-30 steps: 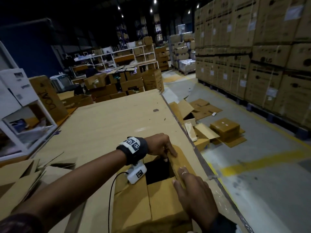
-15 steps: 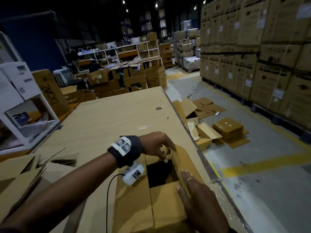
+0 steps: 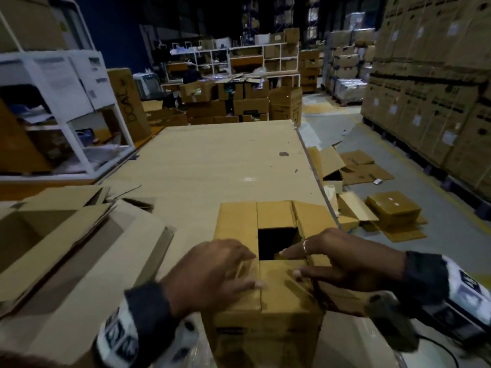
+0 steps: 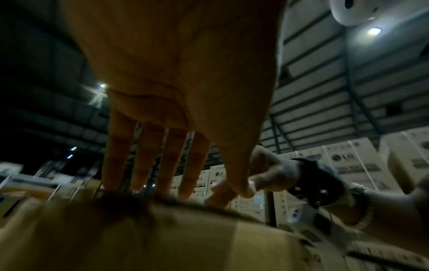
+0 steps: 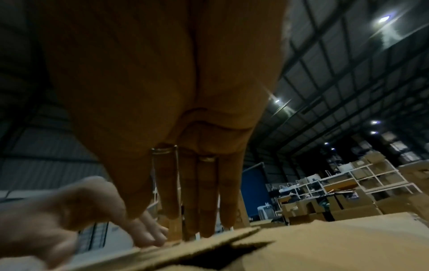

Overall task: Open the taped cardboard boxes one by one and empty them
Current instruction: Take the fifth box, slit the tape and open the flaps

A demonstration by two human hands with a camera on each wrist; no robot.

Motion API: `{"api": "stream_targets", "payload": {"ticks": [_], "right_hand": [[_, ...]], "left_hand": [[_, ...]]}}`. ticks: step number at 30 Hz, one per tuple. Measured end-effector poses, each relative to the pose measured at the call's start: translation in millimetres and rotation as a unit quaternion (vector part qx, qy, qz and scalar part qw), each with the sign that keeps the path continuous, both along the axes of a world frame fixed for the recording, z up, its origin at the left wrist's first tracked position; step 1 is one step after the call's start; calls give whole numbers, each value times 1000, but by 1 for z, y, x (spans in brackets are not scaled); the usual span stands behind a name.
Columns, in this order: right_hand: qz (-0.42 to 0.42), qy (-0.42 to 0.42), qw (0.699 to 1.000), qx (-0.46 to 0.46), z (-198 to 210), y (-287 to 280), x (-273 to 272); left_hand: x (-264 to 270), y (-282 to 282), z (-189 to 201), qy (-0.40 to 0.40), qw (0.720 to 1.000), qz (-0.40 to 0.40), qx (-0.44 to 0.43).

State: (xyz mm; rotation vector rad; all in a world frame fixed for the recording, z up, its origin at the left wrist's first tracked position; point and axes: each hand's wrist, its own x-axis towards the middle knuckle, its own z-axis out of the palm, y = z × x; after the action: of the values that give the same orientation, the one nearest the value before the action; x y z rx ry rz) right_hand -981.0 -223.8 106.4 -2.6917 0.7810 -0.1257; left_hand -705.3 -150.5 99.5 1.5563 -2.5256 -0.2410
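Brown cardboard box with a square dark gap in its top sits at the bench's 6 o'clock edge. Left hand lies flat on the flaps at 9 o'clock, fingers straight, while right hand presses from 3 o'clock, fingers spread, gripping nothing.

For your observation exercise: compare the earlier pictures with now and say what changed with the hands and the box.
The left hand came back from the far flap to lie flat on the box's near left flap. The right hand shifted onto the near right flap, fingers straight. The box stays on the table, its top part open.
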Motion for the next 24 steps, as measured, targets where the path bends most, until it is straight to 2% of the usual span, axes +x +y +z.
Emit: {"api": "stream_targets", "payload": {"ticks": [3,6,8,13,18,20,24], "right_hand": [[43,50,998,0,-6,-7,16],[86,96,991,26,-15,-6,32],[101,109,988,46,-20,-5,41],[111,98,988,41,-11,-10,42],[131,81,988,-13,24,-15,62],[149,84,985,-33,37,-18,81],[174,117,977,-44,49,-28,120]], "left_hand": [[-13,31,-34,14,999,44,4],[-16,46,-67,30,995,88,-44],[-15,49,-78,59,990,87,-94],[-13,53,-72,144,966,89,-195],[-3,63,-57,234,911,134,-313],[4,68,-52,230,895,174,-341],[18,77,-51,164,872,267,-375]]}}
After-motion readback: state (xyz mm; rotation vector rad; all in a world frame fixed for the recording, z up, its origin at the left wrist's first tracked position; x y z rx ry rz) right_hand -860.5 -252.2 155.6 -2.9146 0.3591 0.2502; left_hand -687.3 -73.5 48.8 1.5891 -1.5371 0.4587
